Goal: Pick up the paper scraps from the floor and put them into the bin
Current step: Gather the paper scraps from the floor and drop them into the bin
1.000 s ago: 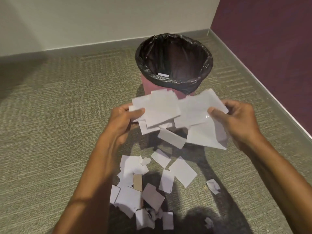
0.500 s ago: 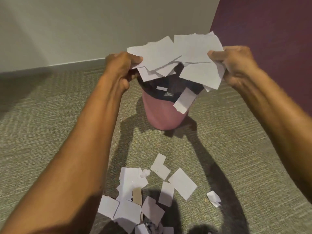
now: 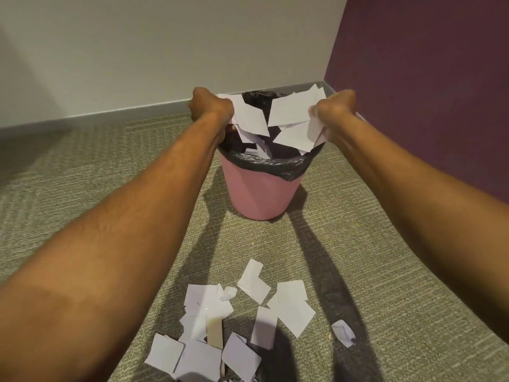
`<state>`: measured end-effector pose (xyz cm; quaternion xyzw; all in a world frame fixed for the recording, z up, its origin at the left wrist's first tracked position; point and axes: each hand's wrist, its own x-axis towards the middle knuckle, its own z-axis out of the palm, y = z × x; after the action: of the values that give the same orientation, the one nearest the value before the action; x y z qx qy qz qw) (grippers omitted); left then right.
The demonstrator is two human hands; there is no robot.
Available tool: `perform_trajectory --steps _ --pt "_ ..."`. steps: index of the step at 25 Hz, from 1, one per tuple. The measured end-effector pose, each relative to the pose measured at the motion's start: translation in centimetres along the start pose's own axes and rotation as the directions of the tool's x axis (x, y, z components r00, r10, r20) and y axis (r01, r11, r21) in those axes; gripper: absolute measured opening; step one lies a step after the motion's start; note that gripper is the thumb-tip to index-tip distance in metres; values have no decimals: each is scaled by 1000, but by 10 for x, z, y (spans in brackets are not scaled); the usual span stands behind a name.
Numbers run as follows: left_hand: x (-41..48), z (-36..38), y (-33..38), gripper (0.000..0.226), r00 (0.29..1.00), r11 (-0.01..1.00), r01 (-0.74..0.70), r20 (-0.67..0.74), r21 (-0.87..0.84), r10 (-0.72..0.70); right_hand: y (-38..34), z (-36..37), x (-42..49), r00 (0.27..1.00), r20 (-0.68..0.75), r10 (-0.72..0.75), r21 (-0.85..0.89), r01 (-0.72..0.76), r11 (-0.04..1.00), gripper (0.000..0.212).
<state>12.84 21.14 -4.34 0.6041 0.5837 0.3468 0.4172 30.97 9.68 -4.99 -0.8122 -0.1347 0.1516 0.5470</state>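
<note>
A: How do your arms sit?

B: You have both stretched far forward, forearms converging on the pink bin (image 3: 261,194) that stands on the carpet floor (image 3: 82,194) near the corner of the white wall (image 3: 165,51) and the purple wall (image 3: 427,78).

A: And your hands?

B: Your left hand (image 3: 210,107) is curled shut at the bin's left rim, gripping a bunch of white paper scraps (image 3: 252,117). Your right hand (image 3: 334,111) is curled shut at the right rim on another bunch (image 3: 292,111). Both bunches hang over the bin's mouth, sheets drooping toward the black liner (image 3: 275,164).

A: What about the paper itself?

B: White, torn into rough rectangles, overlapping. A few pieces (image 3: 261,151) show inside the liner; whether they are falling or settled, you cannot tell.

A: Anything left on the floor?

B: A loose pile of scraps (image 3: 209,326) lies near you, between your arms, with one tan strip (image 3: 215,333) among them and a crumpled bit (image 3: 343,332) apart on the right.
</note>
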Motion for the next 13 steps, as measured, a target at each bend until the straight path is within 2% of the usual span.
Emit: perform_trajectory --steps 3,8,11,13 --pt "1 6 3 31 999 996 -50 8 77 49 5 6 -2 999 -20 -32 -45 31 998 24" --pt "-7 13 2 29 992 985 -102 83 137 91 12 11 -1 999 31 -41 -112 44 993 11" --pt "-5 15 -1 32 983 986 -132 138 102 117 9 13 0 996 85 -39 -94 47 994 20" --pt "-7 8 0 37 977 990 -136 170 44 127 7 14 0 982 186 -34 -40 42 998 23"
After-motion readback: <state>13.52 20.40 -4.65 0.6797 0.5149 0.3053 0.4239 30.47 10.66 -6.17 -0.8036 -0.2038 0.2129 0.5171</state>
